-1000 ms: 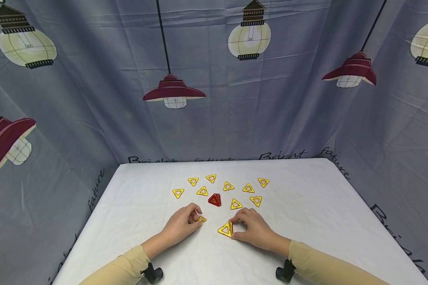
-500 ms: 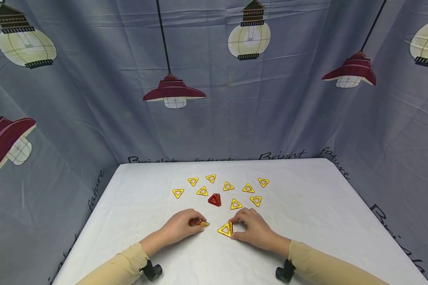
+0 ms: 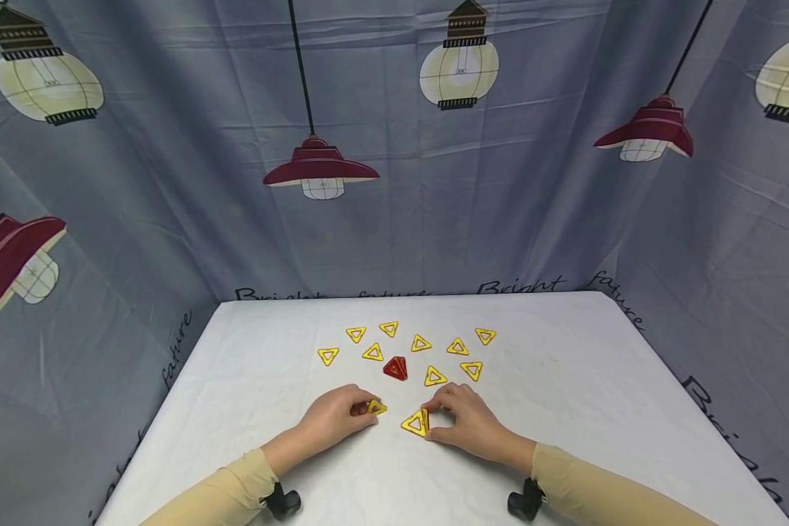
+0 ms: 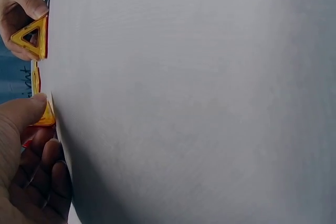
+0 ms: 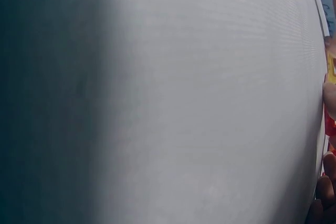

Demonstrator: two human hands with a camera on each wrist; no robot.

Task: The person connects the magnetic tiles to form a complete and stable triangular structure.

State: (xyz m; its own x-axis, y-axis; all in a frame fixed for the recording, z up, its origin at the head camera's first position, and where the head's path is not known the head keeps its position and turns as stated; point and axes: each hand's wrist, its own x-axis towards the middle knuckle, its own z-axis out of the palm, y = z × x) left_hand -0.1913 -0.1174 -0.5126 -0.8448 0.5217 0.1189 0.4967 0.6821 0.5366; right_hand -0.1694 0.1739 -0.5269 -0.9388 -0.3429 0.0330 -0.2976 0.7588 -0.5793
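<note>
My left hand [image 3: 334,418] pinches a small yellow triangular tile [image 3: 382,408] between thumb and fingers, just above the white table. In the left wrist view that tile [image 4: 48,116] sits partly behind the thumb. To the right, my right hand [image 3: 468,420] grips yellow triangular tiles [image 3: 407,424] by their right side; one triangle faces left and another appears to stand along its edge. A gap separates what the two hands hold. Beyond them lies a red pyramid-like piece [image 3: 396,369]. At the right wrist view's edge, only fingers and bits of yellow and red show.
Several loose yellow triangles, such as one near the right hand [image 3: 435,377] and one at far left [image 3: 329,356], lie flat around the red piece. The white table [image 3: 565,380] runs back to a grey-blue curtain [image 3: 394,241] printed with lamps.
My left hand has shifted slightly right, and its tile is now turned up so the triangular opening shows. The right hand and its tiles have stayed put.
</note>
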